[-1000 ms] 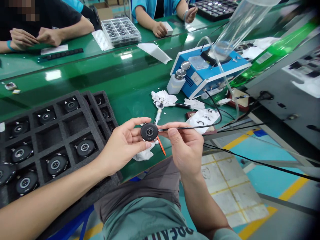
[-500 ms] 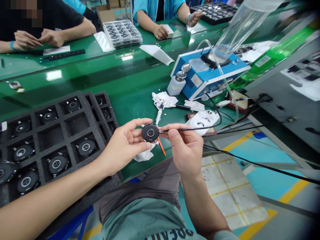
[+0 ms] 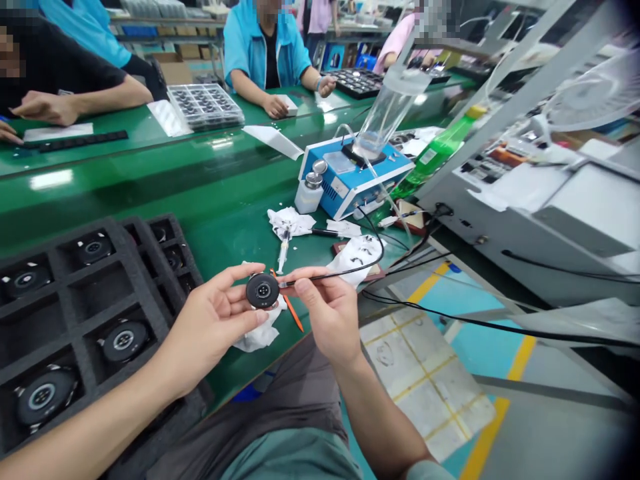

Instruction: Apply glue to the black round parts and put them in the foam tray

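Note:
My left hand (image 3: 213, 317) is closed around the rim of a round black smartwatch body (image 3: 262, 291), its sensor back turned up toward me. Between thumb and fingers of my right hand (image 3: 331, 313) is a thin black cable (image 3: 345, 271) with a clear tip, held at the watch's right edge; whether the tip touches the case I cannot tell. The cable curves back toward a blue box-shaped device (image 3: 357, 180). Just behind my hands lie a syringe (image 3: 283, 252) on crumpled tissue and an orange pointed stick (image 3: 294, 312).
At left, black foam trays (image 3: 107, 293) hold more watch bodies. A pump bottle (image 3: 309, 193) stands by the device, and a green bottle (image 3: 440, 150) leans behind it. Stained white tissue (image 3: 357, 257) lies to the right. Co-workers (image 3: 267, 50) sit across the green bench (image 3: 220, 180).
The view has tilted up and turned right, so the scene shifts left and more of the background shows. Both hands keep the watch body and the cable together.

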`<state>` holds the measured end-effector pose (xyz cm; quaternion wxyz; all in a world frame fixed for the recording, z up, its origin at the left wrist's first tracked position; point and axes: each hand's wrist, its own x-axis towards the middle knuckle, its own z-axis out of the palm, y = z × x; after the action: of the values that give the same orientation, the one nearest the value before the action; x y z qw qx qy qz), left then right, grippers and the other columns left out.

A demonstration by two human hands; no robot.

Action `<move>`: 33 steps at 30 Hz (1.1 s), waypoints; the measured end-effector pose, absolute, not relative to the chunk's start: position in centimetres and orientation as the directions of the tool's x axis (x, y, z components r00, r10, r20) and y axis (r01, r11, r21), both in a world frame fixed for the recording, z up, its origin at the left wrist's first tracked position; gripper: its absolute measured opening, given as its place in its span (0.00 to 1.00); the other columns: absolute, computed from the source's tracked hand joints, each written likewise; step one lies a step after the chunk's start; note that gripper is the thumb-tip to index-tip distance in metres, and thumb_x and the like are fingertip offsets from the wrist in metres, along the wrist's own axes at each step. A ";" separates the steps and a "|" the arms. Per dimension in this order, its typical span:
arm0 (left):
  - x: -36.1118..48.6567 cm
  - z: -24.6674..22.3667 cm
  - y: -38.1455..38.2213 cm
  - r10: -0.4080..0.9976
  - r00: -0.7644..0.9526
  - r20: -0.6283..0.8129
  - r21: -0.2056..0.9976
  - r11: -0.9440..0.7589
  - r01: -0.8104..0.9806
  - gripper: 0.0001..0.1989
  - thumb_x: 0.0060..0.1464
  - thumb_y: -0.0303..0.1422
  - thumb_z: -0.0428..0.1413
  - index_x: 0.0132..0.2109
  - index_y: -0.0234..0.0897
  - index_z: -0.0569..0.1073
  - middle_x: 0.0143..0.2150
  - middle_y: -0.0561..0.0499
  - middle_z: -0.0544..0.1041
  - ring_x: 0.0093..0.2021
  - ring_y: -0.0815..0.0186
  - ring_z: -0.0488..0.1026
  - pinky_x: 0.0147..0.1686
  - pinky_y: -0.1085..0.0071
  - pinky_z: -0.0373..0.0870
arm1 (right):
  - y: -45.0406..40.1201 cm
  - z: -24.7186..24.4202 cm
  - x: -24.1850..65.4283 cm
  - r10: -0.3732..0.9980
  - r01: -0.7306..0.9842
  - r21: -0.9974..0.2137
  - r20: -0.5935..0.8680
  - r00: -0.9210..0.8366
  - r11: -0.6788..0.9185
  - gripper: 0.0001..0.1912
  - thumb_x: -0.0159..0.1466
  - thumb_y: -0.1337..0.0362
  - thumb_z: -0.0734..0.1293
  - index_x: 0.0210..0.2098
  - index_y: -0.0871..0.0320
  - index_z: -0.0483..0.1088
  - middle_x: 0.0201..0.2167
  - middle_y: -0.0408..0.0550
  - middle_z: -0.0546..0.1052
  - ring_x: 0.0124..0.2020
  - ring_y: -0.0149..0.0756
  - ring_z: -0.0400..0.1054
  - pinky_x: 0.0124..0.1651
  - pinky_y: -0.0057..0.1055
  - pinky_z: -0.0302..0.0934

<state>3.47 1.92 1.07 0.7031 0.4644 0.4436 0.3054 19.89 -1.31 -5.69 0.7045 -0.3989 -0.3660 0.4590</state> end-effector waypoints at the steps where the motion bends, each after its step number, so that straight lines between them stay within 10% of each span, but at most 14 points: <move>1: 3.5 1.1 1.9 0.840 0.421 -0.342 0.923 0.385 -0.020 0.32 0.45 0.29 0.72 0.58 0.37 0.72 0.46 0.44 0.86 0.46 0.56 0.84 0.48 0.64 0.79 | -1.3 -5.6 19.9 0.938 -0.355 -0.897 0.151 0.311 0.262 0.06 0.65 0.59 0.73 0.37 0.56 0.78 0.36 0.46 0.85 0.38 0.37 0.81 0.45 0.36 0.79; 33: 3.4 1.1 1.7 0.837 0.421 -0.351 0.918 0.396 -0.022 0.33 0.45 0.26 0.71 0.59 0.36 0.73 0.46 0.44 0.86 0.43 0.60 0.84 0.45 0.68 0.77 | -1.7 -5.9 19.8 0.936 -0.349 -0.895 0.173 0.308 0.280 0.04 0.66 0.61 0.73 0.38 0.54 0.80 0.37 0.46 0.84 0.42 0.37 0.81 0.46 0.35 0.78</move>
<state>3.37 1.73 1.06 0.7074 0.4582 0.4444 0.3036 19.81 -1.68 -5.93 0.7070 -0.3924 -0.3741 0.4541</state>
